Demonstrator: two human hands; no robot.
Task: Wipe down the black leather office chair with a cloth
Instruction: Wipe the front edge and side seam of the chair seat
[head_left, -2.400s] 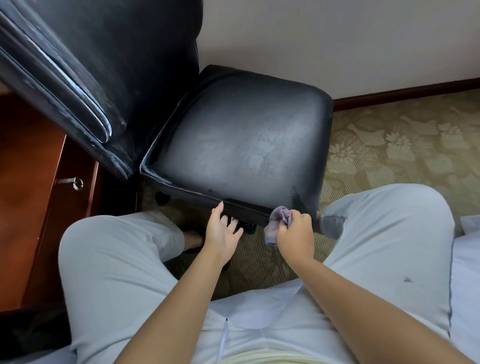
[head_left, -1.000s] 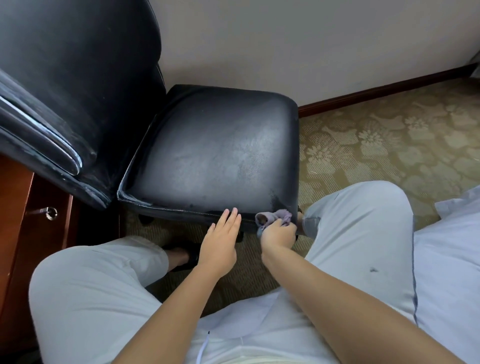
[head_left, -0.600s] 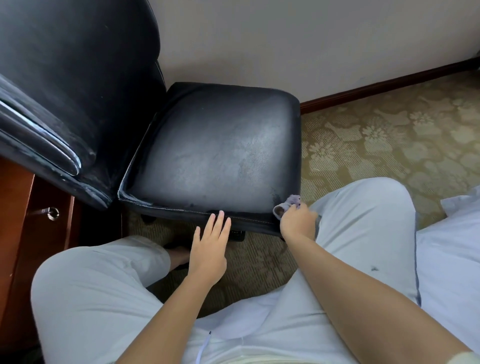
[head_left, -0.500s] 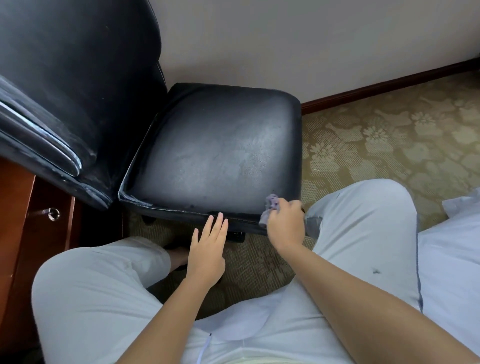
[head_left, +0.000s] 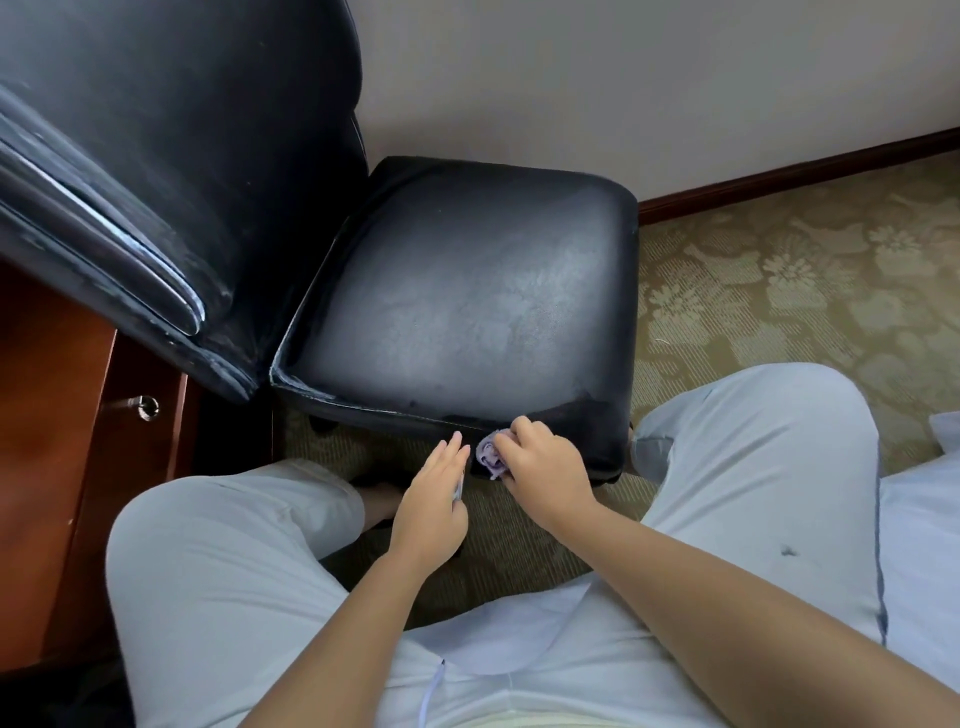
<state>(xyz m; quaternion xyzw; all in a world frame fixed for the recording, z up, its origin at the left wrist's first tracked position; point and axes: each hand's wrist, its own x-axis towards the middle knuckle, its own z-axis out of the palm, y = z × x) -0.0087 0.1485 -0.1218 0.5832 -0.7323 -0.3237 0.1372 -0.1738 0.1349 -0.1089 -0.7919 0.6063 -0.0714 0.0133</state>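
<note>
Black leather chair (head_left: 457, 291) ahead of your knees, seat dusty grey, front edge scuffed. Your right hand (head_left: 545, 467) has grip curled round bunched lilac cloth (head_left: 488, 453), pressed to seat's front edge. Since half second ago, cloth slid left from right corner toward your left hand (head_left: 434, 499), fingers straight, touching same edge. Patterned carpet (head_left: 779, 280) open on right; wooden cabinet (head_left: 62, 415) close on left.

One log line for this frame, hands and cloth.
right hand grips bunched lilac cloth on black leather seat front edge | left hand open alongside
</note>
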